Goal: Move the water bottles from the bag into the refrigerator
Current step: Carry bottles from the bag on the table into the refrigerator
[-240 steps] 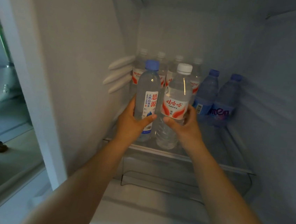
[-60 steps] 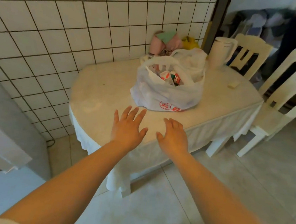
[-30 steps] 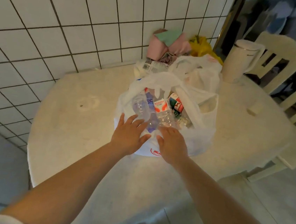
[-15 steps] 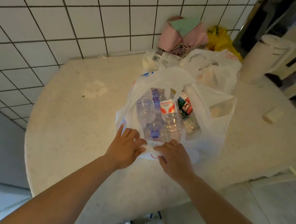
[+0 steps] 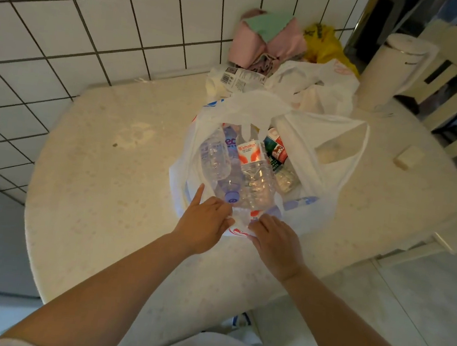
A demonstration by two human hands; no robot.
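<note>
Head view, looking steeply down, close over table (image 5: 101, 187)

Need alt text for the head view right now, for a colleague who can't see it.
Both hands, left hand and right hand, rest on the near rim of an open white bag on a round table, neither holding a bottle. Water bottles lie inside the bag; more bags and a white kettle sit behind, by a tiled wall.

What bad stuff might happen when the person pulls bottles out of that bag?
1. The water bottles lie piled against each other in the white plastic bag, so lifting one may let the others roll or shift.
2. Both hands, left and right, press on the bag's near rim close to the table edge; a tug might drag the bag off.
3. The bag handle droops over the opening and could snag a bottle.
</note>
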